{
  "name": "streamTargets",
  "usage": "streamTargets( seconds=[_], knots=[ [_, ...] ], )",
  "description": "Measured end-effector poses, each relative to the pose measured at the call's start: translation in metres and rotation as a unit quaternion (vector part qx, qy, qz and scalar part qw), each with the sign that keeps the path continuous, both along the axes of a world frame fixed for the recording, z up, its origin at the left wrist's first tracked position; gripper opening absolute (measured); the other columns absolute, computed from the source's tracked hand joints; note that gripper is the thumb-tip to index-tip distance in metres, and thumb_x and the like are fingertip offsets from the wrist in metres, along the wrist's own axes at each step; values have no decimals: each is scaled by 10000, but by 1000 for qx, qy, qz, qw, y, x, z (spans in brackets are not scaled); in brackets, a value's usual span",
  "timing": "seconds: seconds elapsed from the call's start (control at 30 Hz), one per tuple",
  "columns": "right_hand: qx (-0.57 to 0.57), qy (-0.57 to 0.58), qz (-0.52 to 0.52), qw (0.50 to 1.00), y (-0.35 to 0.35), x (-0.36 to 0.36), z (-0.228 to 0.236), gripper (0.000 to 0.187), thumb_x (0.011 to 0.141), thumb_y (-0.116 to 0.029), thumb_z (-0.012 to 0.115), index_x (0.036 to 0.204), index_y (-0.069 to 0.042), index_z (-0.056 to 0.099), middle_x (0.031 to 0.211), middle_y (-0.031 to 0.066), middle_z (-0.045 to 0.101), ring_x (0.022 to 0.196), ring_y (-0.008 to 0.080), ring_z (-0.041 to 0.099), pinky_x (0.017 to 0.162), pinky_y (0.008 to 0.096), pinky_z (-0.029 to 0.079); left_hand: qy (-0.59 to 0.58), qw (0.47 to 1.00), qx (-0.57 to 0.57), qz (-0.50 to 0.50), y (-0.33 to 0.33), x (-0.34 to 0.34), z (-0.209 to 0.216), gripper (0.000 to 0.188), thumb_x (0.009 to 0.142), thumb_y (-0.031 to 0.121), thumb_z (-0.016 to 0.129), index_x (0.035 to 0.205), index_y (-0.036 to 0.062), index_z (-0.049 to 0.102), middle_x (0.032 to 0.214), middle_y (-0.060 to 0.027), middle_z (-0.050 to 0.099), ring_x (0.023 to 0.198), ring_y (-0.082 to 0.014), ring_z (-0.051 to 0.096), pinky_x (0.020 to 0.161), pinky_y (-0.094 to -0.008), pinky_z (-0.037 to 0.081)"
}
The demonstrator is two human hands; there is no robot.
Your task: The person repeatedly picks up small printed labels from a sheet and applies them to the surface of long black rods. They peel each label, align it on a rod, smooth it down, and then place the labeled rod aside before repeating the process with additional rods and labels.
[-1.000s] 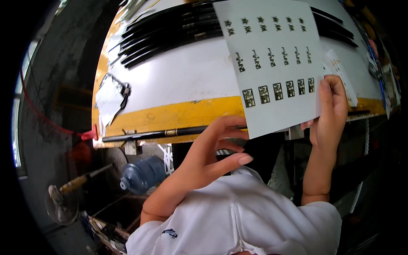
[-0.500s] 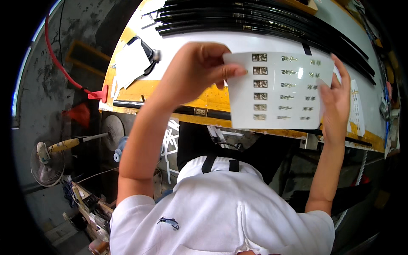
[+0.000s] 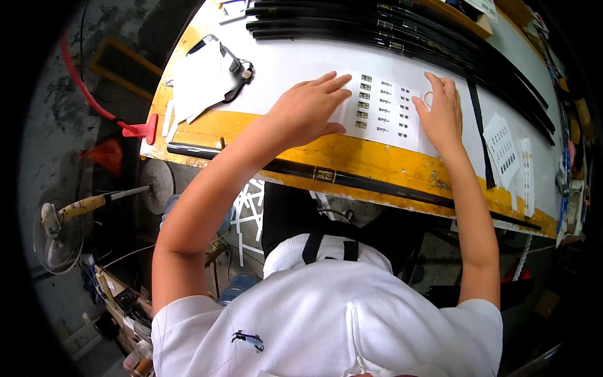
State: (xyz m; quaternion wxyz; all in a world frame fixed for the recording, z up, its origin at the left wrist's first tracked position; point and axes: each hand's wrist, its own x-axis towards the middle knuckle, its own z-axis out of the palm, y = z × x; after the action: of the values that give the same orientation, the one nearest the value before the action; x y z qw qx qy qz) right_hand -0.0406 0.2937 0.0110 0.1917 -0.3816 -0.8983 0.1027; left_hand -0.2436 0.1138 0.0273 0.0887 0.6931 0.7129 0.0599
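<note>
A white sheet of decals (image 3: 375, 113), with rows of small gold-and-black marks, lies on the table in front of me. My left hand (image 3: 308, 113) rests at the sheet's left edge, its fingers stretched out. By the right edge is my right hand (image 3: 441, 116), fingers apart, with a thin tan ring (image 3: 428, 98) beside it. Neither hand grips anything. Along the table's near edge runs a long glossy black rod (image 3: 377, 188) with a gold emblem, below both hands.
Several black rods (image 3: 326, 32) lie across the back of the table. White papers (image 3: 200, 81) cover part of a dark device at the left. A smaller decal sheet (image 3: 502, 151) and a black strip (image 3: 480, 135) lie right. A fan (image 3: 58, 229) stands on the far left.
The decal sheet has come down from being held up in both hands to lying on the table. Both hands have loosened from it and now lie at its sides.
</note>
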Motion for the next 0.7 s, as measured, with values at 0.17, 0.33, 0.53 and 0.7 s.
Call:
streamTargets(
  seconds=[0.17, 0.33, 0.53, 0.7],
  knots=[
    [-15, -14, 78, 997, -28, -31, 4, 415, 871, -200, 653, 1256, -71, 570, 1088, 94, 542, 1028, 268, 558, 868, 379, 483, 45, 997, 2, -64, 14, -11, -13, 696, 840, 402, 651, 1436, 138, 406, 1543, -39, 302, 1435, -226, 247, 1171, -407, 273],
    [-24, -12, 74, 997, -29, -51, -20, 342, 882, -184, 650, 1201, -64, 624, 1044, 83, 540, 989, 250, 564, 822, 374, 487, 20, 996, 38, -77, 11, -12, -31, 721, 833, 405, 648, 1449, 133, 391, 1534, -41, 320, 1434, -224, 251, 1184, -369, 242],
    [-34, 14, 64, 997, -32, -55, -24, 242, 893, -144, 630, 1117, -64, 671, 976, 67, 554, 907, 237, 586, 752, 371, 492, 24, 996, 47, -75, 12, -9, -29, 710, 819, 385, 661, 1431, 115, 422, 1519, -55, 346, 1421, -224, 282, 1179, -360, 252],
    [-15, 30, 65, 997, -35, -56, -26, 187, 889, -126, 628, 1052, -51, 683, 927, 63, 578, 870, 240, 598, 728, 370, 495, 16, 996, 55, -69, 13, -6, -33, 722, 810, 371, 668, 1435, 112, 415, 1515, -61, 353, 1415, -225, 298, 1173, -354, 264]
  ],
)
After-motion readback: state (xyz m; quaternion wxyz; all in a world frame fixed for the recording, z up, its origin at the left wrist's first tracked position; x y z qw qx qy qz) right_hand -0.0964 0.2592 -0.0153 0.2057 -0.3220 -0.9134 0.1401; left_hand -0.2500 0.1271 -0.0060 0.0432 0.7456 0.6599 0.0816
